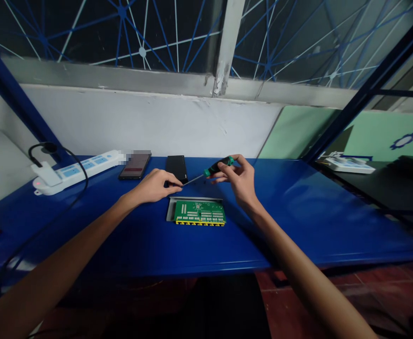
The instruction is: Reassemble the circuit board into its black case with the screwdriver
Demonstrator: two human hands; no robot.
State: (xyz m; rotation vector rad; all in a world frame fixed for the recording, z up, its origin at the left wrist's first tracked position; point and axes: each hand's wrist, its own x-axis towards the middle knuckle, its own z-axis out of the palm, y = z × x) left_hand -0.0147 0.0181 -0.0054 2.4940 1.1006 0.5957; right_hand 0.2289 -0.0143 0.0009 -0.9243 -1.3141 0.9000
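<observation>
A green circuit board (199, 213) with a row of yellow ports along its near edge lies in a shallow grey metal tray (171, 207) on the blue table (298, 212). Above it my right hand (238, 179) grips the green and black handle of a screwdriver (215, 167). The thin shaft slants down to the left. My left hand (155, 186) is closed in a pinch at the shaft's tip, just above the tray's far left corner. Whether a screw sits between those fingers is too small to tell.
A black flat box (176, 167) and a dark phone (134, 165) lie behind the board. A white power strip (75, 170) with a plug and black cable (47, 226) runs along the left. A second dark table with white items (349, 165) stands at the right.
</observation>
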